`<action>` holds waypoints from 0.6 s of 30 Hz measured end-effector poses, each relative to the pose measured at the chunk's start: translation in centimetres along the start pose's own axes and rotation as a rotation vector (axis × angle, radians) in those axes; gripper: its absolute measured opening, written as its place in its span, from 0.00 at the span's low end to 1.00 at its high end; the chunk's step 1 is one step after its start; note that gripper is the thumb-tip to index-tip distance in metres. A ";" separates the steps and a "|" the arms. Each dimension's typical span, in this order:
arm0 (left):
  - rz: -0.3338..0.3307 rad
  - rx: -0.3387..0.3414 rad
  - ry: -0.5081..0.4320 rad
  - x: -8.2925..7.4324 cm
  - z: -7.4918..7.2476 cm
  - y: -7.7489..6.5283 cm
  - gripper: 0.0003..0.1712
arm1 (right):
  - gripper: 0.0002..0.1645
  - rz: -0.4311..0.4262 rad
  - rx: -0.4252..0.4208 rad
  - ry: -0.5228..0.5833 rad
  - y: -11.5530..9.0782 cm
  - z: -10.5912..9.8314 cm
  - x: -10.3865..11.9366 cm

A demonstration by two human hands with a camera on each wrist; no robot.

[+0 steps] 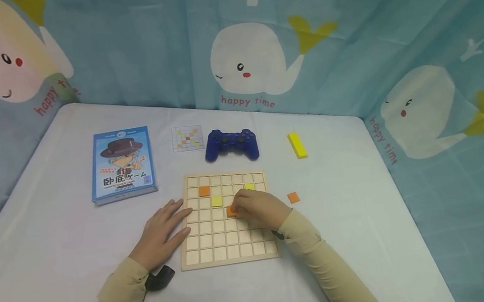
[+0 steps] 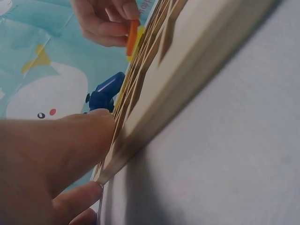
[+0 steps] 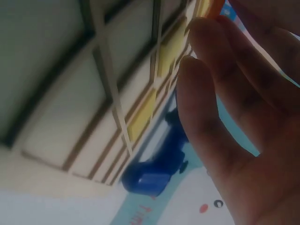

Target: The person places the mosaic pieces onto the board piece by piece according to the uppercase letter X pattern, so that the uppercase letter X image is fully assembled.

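Note:
A wooden grid board lies on the white table. My right hand pinches an orange square tile over the board's middle; in the left wrist view the same orange tile stands tilted on edge between thumb and fingers. Resting along the board's left edge is my left hand, its fingers extended and the fingertips on the frame. In the upper cells sit an orange tile, a yellow tile and another yellow tile, partly behind the right hand.
One loose orange tile lies right of the board. Behind it are a yellow bar, a blue game controller and a card with a coloured grid pattern. A blue game box lies at the left. Whale-print curtains surround the table.

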State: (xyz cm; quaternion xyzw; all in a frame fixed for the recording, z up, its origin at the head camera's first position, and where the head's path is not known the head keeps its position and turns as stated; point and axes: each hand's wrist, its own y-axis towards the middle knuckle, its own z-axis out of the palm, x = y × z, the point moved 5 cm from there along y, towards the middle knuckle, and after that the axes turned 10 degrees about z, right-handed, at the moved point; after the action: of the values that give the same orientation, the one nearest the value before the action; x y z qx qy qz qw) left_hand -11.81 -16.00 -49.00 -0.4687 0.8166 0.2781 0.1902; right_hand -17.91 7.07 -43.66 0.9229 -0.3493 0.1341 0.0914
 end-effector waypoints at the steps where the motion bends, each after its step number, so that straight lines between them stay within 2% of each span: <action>1: 0.000 0.001 -0.003 -0.1 0.0 0.0 0.26 | 0.05 0.004 0.005 -0.005 0.0 0.1 0.0; 18: -0.023 0.017 -0.010 0.0 0.1 0.0 0.25 | 0.07 0.059 0.066 -0.030 0.7 0.9 0.3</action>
State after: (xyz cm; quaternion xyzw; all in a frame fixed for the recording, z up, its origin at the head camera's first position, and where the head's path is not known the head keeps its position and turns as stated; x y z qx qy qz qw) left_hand -11.85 -15.92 -49.10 -0.4750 0.8125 0.2713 0.2014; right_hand -17.99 6.15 -44.34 0.9166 -0.3730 0.1341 0.0515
